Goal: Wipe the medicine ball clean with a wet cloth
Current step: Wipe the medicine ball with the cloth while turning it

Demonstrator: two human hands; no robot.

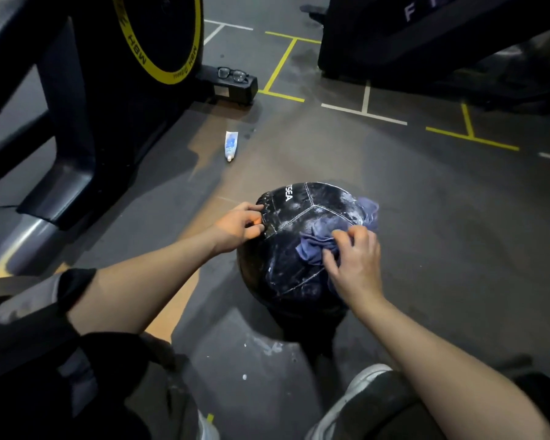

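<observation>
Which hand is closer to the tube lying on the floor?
Left. The left hand grips the medicine ball's left edge, the side toward the tube. The right hand presses the cloth on the ball's far side from the tube.

The floor (426, 201) right of the ball (299, 249) is open. On the left, a machine frame (77, 138) stands close. A tube (230, 146) lies beyond.
</observation>
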